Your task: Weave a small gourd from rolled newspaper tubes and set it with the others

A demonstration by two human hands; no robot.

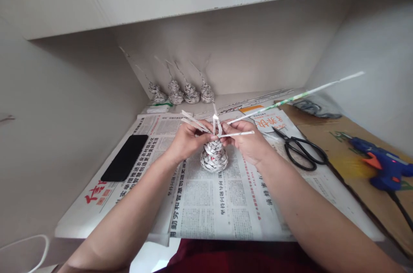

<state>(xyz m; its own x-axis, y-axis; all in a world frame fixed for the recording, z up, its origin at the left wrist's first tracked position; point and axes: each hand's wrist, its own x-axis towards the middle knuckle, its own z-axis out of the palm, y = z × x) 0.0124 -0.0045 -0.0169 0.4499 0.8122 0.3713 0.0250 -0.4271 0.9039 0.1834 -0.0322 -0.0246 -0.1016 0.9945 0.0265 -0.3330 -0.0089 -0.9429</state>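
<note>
Over printed newspaper sheets, a long white-and-green rolled-paper tube slants toward the far right from a gourd-shaped, white-and-grey woven paper body in the middle. Weaving evenly likely calls for a steady neck and the tube drawn snug past each short white paper strip. Arms converging from near left and right, the left hand pinches the neck; the right hand's fingers close narrowly on the tube's base.

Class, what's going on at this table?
Someone is working on a small woven piece: the left hand pinches its top, the right hand holds a long strip, and loose ends stick out. Four similar pieces sit behind. Scissors and a glue gun lie to the right, a phone to the left.
</note>
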